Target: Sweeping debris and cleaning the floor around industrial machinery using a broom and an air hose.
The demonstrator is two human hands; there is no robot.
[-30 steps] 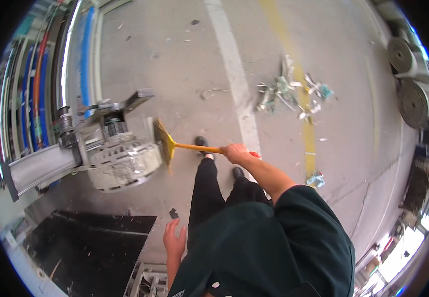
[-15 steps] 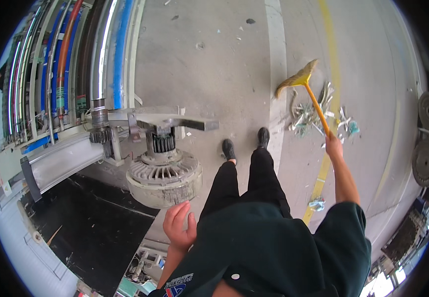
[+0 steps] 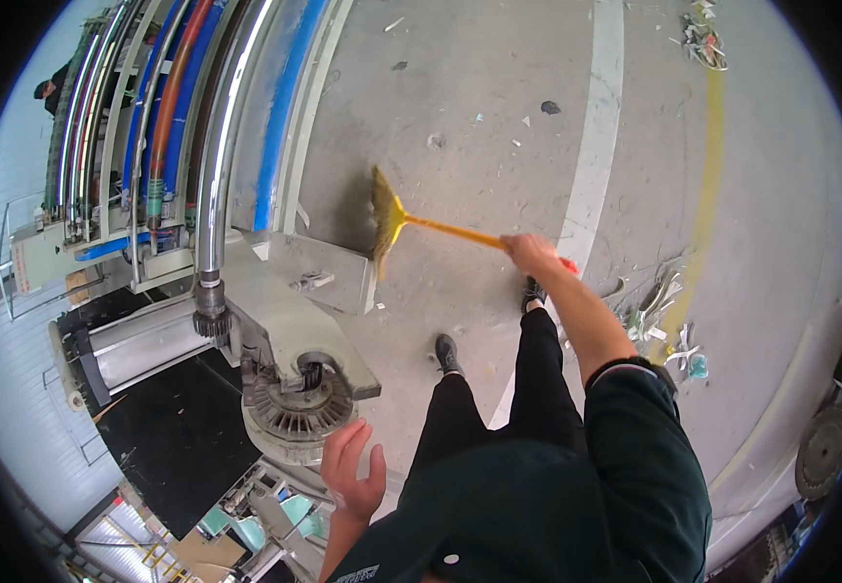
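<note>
A broom (image 3: 452,230) with a yellow-orange handle reaches left across the floor, its worn bristle head near the end of the machine frame. My right hand (image 3: 530,253) is closed round its handle, and the red end of the handle pokes out behind my wrist. Held up beside the round finned motor (image 3: 302,416), my left hand (image 3: 351,473) has its fingers apart and nothing in it. Whether its fingertips touch the motor, I cannot tell. Right of my feet lies a pile of scraps and shavings (image 3: 656,309).
Long rollers and pipes (image 3: 215,146) of a machine fill the left side. A black panel (image 3: 173,432) sits below them. More scraps (image 3: 703,41) lie at the far right, near a yellow floor line. Round metal discs (image 3: 822,452) stand at the right edge.
My right hand has swung the broom from above the scrap pile leftward to the machine frame. My view and feet have shifted; my left hand stays raised beside the motor.
</note>
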